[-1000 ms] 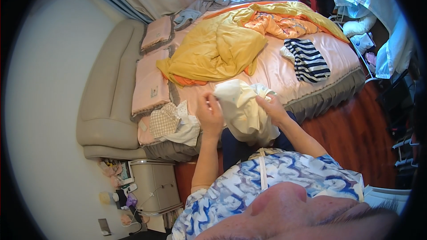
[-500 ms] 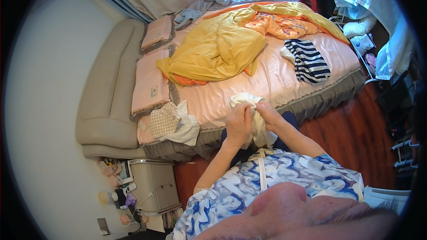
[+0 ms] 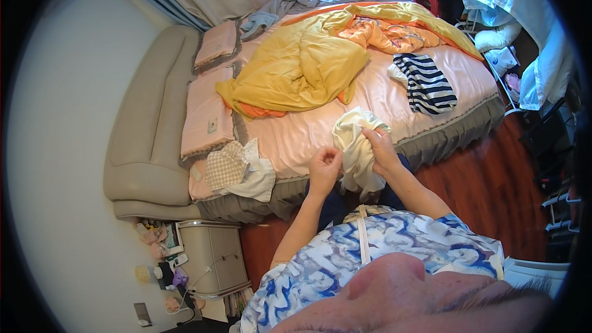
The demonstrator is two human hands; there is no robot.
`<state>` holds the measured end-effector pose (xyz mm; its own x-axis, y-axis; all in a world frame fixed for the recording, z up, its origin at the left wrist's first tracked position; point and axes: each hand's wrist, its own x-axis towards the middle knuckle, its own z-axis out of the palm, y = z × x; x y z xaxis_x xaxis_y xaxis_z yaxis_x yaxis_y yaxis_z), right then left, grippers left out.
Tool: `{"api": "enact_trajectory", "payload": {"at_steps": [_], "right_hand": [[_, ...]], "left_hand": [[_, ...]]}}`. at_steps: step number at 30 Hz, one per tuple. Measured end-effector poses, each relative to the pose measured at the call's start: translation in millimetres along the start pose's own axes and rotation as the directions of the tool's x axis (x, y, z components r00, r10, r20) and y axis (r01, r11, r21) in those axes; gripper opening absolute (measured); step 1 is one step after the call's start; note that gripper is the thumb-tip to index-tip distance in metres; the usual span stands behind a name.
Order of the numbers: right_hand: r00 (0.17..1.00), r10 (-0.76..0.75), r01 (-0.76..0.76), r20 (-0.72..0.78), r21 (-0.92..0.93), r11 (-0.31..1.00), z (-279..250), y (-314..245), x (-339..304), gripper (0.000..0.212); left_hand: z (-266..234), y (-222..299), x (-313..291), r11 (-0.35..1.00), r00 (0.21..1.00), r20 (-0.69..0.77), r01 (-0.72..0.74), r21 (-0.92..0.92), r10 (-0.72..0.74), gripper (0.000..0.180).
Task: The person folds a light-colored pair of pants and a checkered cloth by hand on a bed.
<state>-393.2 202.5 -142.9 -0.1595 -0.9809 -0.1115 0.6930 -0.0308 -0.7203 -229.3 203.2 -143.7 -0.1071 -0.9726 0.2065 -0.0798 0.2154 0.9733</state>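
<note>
Beside the bed (image 3: 290, 143), my right hand (image 3: 383, 151) pinches the cream cloth (image 3: 356, 161); whether my curled left hand (image 3: 324, 165) grips, I cannot tell. Likely step: adjusting hold; next move needs secure left pinch.

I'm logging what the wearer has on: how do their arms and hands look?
The left hand and right hand are both ungloved. The forearms are bare too, below short sleeves patterned in blue and white.
</note>
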Motion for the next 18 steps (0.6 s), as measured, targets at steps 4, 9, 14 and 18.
{"api": "enact_trajectory", "payload": {"at_steps": [4,9,14,18], "right_hand": [[0.999,0.047,-0.048,-0.006,-0.062,0.997,-1.0,2.2,-2.0,0.025],[0.995,0.074,-0.066,0.067,-0.106,0.992,3.7,15.0,-10.5,0.025],[0.995,0.072,-0.066,0.064,-0.091,0.994,3.9,5.7,-7.0,0.023],[0.996,0.072,-0.062,0.06,-0.158,0.986,-4.1,16.5,-5.9,0.023]], "left_hand": [[7.9,5.2,-6.8,0.932,0.937,0.239,0.303,-0.198,-0.254,0.012],[1.1,17.2,4.4,0.918,0.972,0.103,-0.232,0.322,0.21,0.042],[-2.2,-5.3,6.5,0.808,0.888,0.185,-0.46,0.369,0.422,0.049],[0.4,1.8,2.8,0.832,0.93,0.25,-0.355,0.426,0.269,0.048]]}}
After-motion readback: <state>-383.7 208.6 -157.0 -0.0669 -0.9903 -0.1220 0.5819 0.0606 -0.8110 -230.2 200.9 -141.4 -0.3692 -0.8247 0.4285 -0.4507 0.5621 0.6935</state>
